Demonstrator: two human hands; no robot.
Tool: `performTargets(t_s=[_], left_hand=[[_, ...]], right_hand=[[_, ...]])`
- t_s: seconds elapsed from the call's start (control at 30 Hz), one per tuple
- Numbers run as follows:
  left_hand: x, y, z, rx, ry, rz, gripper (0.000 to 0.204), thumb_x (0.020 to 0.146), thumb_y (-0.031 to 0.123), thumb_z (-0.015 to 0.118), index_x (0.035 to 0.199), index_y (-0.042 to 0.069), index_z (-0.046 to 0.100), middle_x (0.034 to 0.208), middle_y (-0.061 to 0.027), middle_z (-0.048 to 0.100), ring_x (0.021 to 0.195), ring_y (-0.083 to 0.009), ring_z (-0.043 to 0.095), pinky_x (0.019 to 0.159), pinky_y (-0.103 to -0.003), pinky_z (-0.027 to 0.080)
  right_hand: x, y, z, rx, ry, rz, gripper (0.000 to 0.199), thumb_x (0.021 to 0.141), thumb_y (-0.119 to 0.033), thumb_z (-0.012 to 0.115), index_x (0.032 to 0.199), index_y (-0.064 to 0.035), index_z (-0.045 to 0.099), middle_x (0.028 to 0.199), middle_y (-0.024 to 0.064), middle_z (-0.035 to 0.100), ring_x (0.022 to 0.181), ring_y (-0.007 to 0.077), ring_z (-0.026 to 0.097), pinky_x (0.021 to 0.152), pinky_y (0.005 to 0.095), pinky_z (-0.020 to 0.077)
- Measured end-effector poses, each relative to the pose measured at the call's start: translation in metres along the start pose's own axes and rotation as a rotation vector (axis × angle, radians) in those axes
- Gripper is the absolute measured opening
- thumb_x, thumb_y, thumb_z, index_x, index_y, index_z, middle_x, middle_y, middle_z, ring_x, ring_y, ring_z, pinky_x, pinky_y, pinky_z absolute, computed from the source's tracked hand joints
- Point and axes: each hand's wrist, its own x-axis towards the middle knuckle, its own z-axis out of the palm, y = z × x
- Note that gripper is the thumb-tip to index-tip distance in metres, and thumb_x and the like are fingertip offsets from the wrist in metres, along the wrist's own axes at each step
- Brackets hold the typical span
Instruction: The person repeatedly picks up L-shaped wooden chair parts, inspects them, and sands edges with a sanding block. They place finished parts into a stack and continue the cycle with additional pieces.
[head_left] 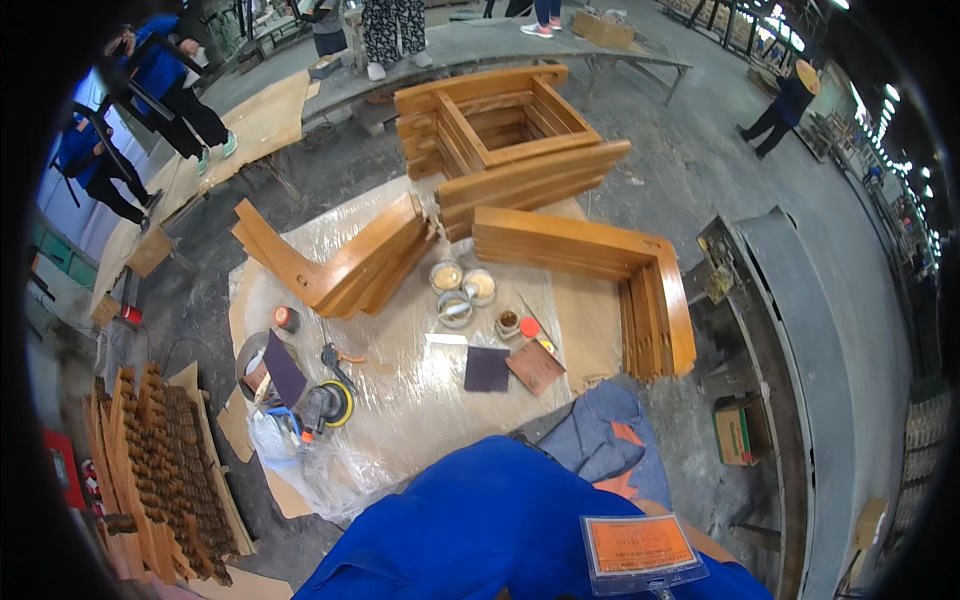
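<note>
Neither of my hands shows; my blue shirt (460, 520) fills the lower middle, and a strip of bare forearm (705, 540) appears beside the hanging badge (640, 550). Closest before me lie a dark sandpaper sheet (487, 370) and a brown one (536, 368). Beyond them stand three round tubs, one (446, 276) with pale filler, another (481, 288) likewise, and a third (455, 310) holding something whitish. An open jar (508, 322) of brown stuff sits near a red lid (530, 327). Leftward rests an orbital sander (330, 403) with a yellow-edged pad.
Angled stacks of varnished wood parts lie left (370, 255) and right (570, 240) on the plastic sheet (400, 370); a wooden frame (500, 120) stands behind. Crumpled blue cloth (600, 430) is near me. A long grey bench (810, 350) runs rightward. People stand farther off.
</note>
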Motion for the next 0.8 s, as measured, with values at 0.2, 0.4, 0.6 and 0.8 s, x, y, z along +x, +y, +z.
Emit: performTargets(t_s=[0.2,0.4,0.6,0.8], left_hand=[[0.007,0.007,-0.002,-0.005,-0.025,-0.002,0.027,0.078,0.027,0.072,0.092,0.004,0.067,0.076,-0.0122,0.068,0.075,-0.0206,0.066,0.067,-0.032,0.050],[0.031,0.030,-0.006,0.060,-0.078,0.003,0.027,0.077,0.027,0.073,0.091,0.004,0.067,0.076,-0.0118,0.068,0.074,-0.0201,0.065,0.067,-0.031,0.050],[0.070,0.070,-0.008,0.165,-0.179,0.041,0.027,0.077,0.027,0.073,0.090,0.004,0.067,0.075,-0.0113,0.067,0.073,-0.0195,0.065,0.066,-0.031,0.050],[0.102,0.114,-0.009,0.252,-0.279,0.128,0.027,0.077,0.027,0.074,0.089,0.004,0.067,0.075,-0.0109,0.067,0.072,-0.0190,0.064,0.065,-0.031,0.050]], right_hand=[[0.013,-0.016,0.007,-0.125,-0.040,0.043,0.021,0.084,-0.011,0.062,0.103,-0.0049,0.066,0.097,0.0054,0.067,0.082,0.0149,0.062,0.071,0.0286,0.0497],[0.025,-0.025,0.006,-0.257,-0.121,0.060,0.021,0.084,-0.011,0.062,0.103,-0.0048,0.066,0.098,0.0051,0.067,0.082,0.0147,0.062,0.071,0.0286,0.0496],[0.031,-0.018,0.002,-0.329,-0.186,0.034,0.021,0.084,-0.012,0.062,0.104,-0.0048,0.065,0.098,0.0047,0.067,0.082,0.0146,0.061,0.071,0.0285,0.0495],[0.019,0.016,0.010,-0.261,-0.153,-0.019,0.022,0.085,-0.012,0.062,0.105,-0.0047,0.065,0.098,0.0043,0.066,0.082,0.0144,0.061,0.072,0.0284,0.0494]])
